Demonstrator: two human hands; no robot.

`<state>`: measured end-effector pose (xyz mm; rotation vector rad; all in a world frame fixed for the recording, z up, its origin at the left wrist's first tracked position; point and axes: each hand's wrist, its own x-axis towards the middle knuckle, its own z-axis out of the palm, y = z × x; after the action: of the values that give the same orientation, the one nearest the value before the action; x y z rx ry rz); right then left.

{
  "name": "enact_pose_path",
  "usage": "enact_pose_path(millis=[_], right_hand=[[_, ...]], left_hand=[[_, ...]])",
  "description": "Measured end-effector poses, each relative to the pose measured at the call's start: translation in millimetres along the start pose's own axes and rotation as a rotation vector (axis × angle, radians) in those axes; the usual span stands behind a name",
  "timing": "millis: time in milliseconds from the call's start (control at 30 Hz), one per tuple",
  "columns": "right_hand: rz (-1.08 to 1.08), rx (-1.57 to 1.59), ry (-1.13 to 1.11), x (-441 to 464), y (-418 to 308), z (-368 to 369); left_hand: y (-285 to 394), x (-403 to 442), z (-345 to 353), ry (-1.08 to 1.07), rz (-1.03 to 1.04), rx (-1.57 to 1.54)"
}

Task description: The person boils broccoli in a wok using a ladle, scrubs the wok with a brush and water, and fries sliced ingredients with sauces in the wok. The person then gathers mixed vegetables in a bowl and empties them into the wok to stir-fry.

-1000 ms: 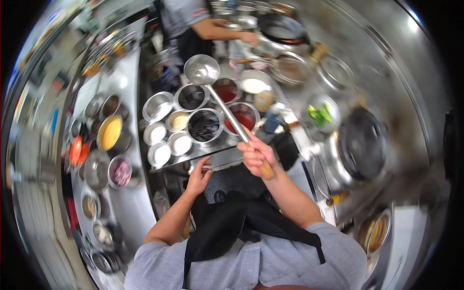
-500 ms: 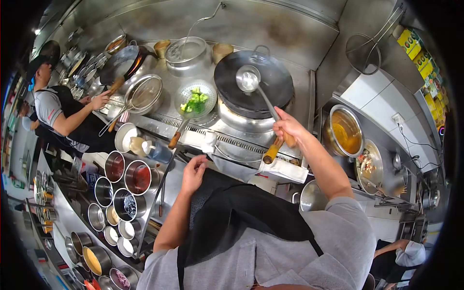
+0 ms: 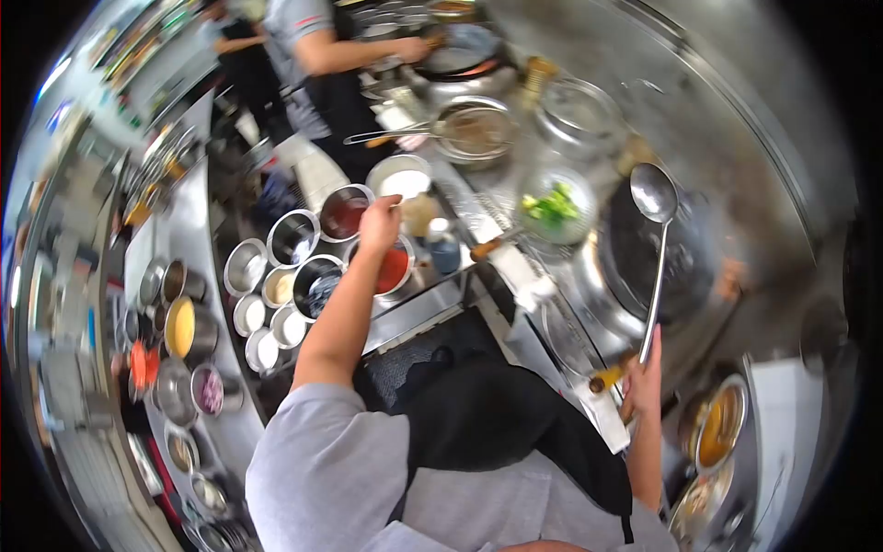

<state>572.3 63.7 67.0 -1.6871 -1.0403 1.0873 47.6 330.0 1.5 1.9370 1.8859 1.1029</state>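
Note:
My left hand (image 3: 380, 224) reaches over the metal pots, above the pot of red sauce (image 3: 394, 270) and beside the pot of dark red liquid (image 3: 347, 213). Its fingers are pressed together, and what they hold, if anything, is too small to name. My right hand (image 3: 641, 382) is wrapped round the handle of a long ladle (image 3: 654, 193). The ladle's bowl is raised over the edge of the black wok (image 3: 676, 262). Close to my left hand stand a white-filled pot (image 3: 403, 178) and a bottle with a blue body (image 3: 443, 250).
A perforated ladle with broccoli (image 3: 555, 208) lies left of the wok. A co-worker (image 3: 331, 60) stands at another wok (image 3: 460, 51). Ingredient bowls line the left counter (image 3: 241, 451). A pot of orange-brown liquid (image 3: 719, 426) sits at the lower right.
The view has swung left. My left hand has moved from in front of my apron out over the sauce pots and closed its fingers. My right hand has drawn lower, still holding the ladle.

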Motion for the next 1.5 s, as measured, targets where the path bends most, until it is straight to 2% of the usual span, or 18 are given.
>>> enact_pose_path(millis=[100, 133, 167, 233, 267, 400, 433, 500, 667, 900, 1267, 1500], right_hand=[[0.005, 0.09, -0.233, 31, 4, 63], [0.034, 0.108, -0.321, 42, -4, 85], [0.033, 0.087, -0.445, 60, -18, 106], [-0.001, -0.085, -0.593, 96, -42, 159], [-0.017, -0.169, -0.681, 114, -55, 183], [-0.448, -0.805, -0.667, 181, -72, 262], [-0.442, -0.809, -0.672, 184, -86, 276], [-0.374, -1.111, -0.672, 186, -111, 293], [-0.37, -1.188, -0.727, 189, -115, 306], [-0.239, -1.218, -0.835, 196, -157, 305], [-0.293, -1.247, -0.956, 204, -176, 297], [-0.215, -1.274, -1.01, 201, -194, 294]], left_hand=[[-37, 3, 6, -0.014, -0.02, 0.273], [-47, 5, 11, -0.154, -0.111, 0.321], [-50, 7, 16, -0.153, -0.117, 0.313], [-51, 9, 25, -0.401, -0.153, 0.556], [-45, 14, 24, -0.565, -0.215, 0.579], [-49, 13, 37, -0.619, -0.242, 0.611], [-51, 14, 40, -0.625, -0.246, 0.607], [-54, 12, 43, -0.593, -0.221, 0.618], [-64, 10, 53, -0.586, -0.188, 0.653], [-57, 7, 49, -0.595, -0.218, 0.667], [-55, 5, 47, -0.586, -0.223, 0.662], [-58, 5, 49, -0.593, -0.215, 0.671]])
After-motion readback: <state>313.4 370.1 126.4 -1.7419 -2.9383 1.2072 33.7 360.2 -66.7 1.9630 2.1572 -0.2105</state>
